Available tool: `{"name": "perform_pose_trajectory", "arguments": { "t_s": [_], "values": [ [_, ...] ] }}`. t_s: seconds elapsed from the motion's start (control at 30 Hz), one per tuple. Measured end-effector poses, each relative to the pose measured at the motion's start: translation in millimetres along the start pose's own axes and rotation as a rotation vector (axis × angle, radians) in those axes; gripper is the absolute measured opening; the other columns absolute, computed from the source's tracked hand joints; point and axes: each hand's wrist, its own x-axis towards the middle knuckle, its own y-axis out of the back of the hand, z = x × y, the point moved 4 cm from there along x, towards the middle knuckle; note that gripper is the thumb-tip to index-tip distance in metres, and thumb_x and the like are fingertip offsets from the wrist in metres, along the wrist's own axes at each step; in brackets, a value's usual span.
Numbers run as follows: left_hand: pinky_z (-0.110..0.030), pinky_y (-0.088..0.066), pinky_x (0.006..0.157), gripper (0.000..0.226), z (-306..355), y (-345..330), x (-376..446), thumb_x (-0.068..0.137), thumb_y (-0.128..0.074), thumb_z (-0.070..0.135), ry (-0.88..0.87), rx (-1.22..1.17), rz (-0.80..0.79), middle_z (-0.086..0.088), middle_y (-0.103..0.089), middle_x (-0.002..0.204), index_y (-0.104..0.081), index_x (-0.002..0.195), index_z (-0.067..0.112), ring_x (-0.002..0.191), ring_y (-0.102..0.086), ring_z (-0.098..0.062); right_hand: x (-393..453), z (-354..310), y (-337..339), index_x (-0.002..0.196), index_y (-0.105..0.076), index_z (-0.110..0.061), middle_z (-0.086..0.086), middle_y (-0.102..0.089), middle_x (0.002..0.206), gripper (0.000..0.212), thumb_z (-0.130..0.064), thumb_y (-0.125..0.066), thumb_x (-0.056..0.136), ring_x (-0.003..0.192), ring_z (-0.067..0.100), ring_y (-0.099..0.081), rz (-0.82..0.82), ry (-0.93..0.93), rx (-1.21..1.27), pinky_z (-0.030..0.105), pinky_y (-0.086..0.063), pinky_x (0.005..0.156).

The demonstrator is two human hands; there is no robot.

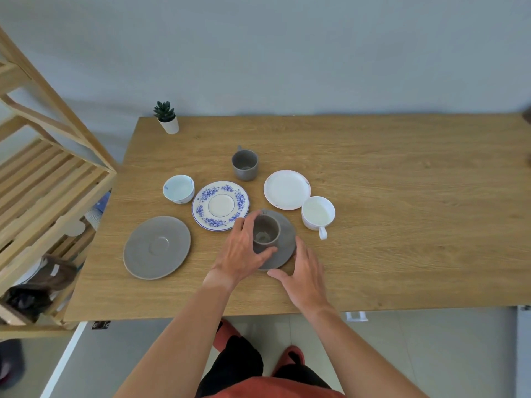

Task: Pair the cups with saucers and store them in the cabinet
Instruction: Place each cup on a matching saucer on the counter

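Note:
A grey cup (265,232) stands on a grey saucer (287,234) near the table's front middle. My left hand (244,251) curls round the cup's left side, thumb under its front. At the saucer's front right edge my right hand (301,272) lies with fingers spread. A second grey saucer (157,247) lies bare to the left. A second grey cup (245,164) stands further back. A blue-flowered saucer (220,205) lies in the middle, with a small white and blue cup (178,189) to its left. A white saucer (287,189) and a white cup (318,214) with handle are on the right.
A wooden slatted shelf unit (43,179) stands against the table's left side, with dark items on its lower level. A small potted plant (166,117) sits at the table's (402,225) back left corner. A wall runs behind the table.

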Motion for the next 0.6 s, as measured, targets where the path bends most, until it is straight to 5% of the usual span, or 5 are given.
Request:
{"name": "perform_pose_trajectory", "arguments": {
  "t_s": [0.1, 0.2, 0.37, 0.5, 0.6],
  "values": [
    [-0.024, -0.04, 0.106, 0.094, -3, 1, 2, 0.073, -0.081, 0.044, -0.004, -0.013, -0.026, -0.004, -0.046, 0.133, -0.031, 0.149, 0.021, 0.122, -0.049, -0.015, -9, 5, 4, 0.129, -0.046, -0.028, -0.011, -0.05, 0.117, 0.06, -0.052, -0.072, 0.08, 0.104, 0.011, -0.047, 0.1, -0.023, 0.139, 0.03, -0.041, 0.093],
    [-0.03, -0.042, 0.105, 0.084, -6, 10, 5, 0.078, -0.067, 0.06, -0.066, 0.057, 0.031, -0.002, -0.05, 0.132, -0.037, 0.145, 0.018, 0.122, -0.048, -0.014, -9, 11, 13, 0.102, -0.047, -0.021, -0.001, -0.053, 0.092, 0.028, -0.044, -0.058, 0.091, 0.084, 0.021, -0.053, 0.396, -0.227, 0.422, 0.042, -0.048, 0.077],
    [-0.028, -0.044, 0.097, 0.05, -20, 29, 26, 0.095, -0.044, 0.05, 0.113, -0.138, 0.176, -0.002, -0.056, 0.124, -0.054, 0.129, 0.014, 0.115, -0.052, -0.014, 16, 13, 25, 0.122, -0.048, -0.013, 0.009, -0.057, 0.111, 0.045, -0.048, -0.053, 0.095, 0.1, 0.025, -0.055, 0.594, -0.444, 0.605, 0.038, -0.046, 0.084],
    [-0.022, -0.043, 0.071, 0.021, -28, 39, 58, 0.099, -0.05, 0.028, 0.324, -0.284, 0.2, -0.001, -0.067, 0.089, -0.064, 0.093, 0.015, 0.083, -0.06, -0.015, 38, 13, 31, 0.08, -0.054, -0.01, 0.002, -0.058, 0.087, 0.037, -0.044, -0.058, 0.094, 0.084, 0.021, -0.054, 0.515, -0.47, 0.623, 0.039, -0.046, 0.077],
    [-0.021, -0.046, 0.069, 0.018, -35, 37, 80, 0.096, -0.053, 0.024, 0.376, -0.243, 0.105, 0.002, -0.067, 0.082, -0.066, 0.089, 0.014, 0.08, -0.06, -0.016, 54, 7, 37, 0.065, -0.046, -0.009, 0.005, -0.047, 0.063, 0.042, -0.036, -0.053, 0.096, 0.06, 0.022, -0.046, 0.421, -0.486, 0.652, 0.036, -0.044, 0.057]
  ]
}}
